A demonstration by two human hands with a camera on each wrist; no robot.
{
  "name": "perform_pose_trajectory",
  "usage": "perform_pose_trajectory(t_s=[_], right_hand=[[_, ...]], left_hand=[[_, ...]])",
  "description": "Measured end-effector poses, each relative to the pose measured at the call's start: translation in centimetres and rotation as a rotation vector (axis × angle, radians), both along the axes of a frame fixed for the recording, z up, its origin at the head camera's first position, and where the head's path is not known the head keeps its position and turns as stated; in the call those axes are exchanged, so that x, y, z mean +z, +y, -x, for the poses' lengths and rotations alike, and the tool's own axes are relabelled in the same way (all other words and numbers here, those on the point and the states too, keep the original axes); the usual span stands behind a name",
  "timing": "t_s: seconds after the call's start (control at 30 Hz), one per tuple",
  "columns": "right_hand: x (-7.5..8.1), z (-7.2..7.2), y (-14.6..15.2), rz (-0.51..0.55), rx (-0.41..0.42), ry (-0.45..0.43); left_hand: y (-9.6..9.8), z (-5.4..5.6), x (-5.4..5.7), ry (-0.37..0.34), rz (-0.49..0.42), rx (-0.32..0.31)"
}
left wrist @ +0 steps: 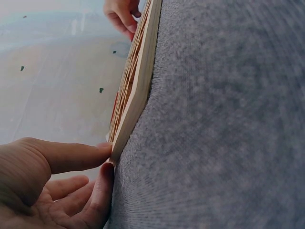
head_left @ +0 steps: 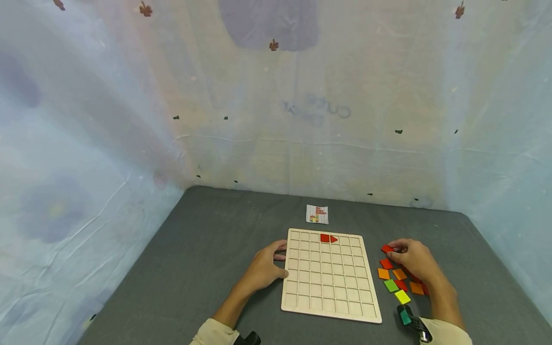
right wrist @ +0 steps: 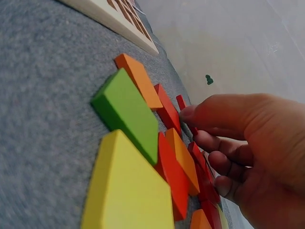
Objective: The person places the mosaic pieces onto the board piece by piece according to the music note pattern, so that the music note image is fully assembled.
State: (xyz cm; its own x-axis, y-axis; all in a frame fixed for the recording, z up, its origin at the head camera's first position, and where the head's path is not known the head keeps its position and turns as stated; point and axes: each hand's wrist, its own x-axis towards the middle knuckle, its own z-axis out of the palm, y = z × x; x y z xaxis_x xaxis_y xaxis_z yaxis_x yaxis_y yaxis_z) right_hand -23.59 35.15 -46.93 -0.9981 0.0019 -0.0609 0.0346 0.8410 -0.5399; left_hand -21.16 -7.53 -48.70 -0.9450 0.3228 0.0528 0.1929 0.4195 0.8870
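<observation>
From my remote seat I read the right hand (head_left: pixel 413 261) as pinching a red tile (head_left: pixel 386 248) just right of the wooden board (head_left: pixel 327 280), and I'd keep that hold light, only the fingertips on it. The left hand (head_left: pixel 264 269) grips the board's left edge, where I'd steady it without dragging. Also right of the board lie loose tiles (head_left: pixel 385 264), so I'd lift the pinched one straight up to avoid nudging them.

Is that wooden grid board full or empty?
Mostly empty: the board holds just a red square and a red triangle, side by side in its far row; the rest shows bare wood.
</observation>
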Motion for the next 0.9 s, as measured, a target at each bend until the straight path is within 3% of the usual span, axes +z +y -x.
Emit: perform_pose_trajectory(t_s=[0.57,0.9], right_hand=[[0.2,-0.1,-0.8,0.061,0.042,0.051],[0.7,-0.2,-2.7,0.064,0.091,0.151]], left_hand=[[0.0,0.1,-0.2,0.008,-0.002,0.008],[0.0,0.1,-0.2,0.006,0.002,0.009]])
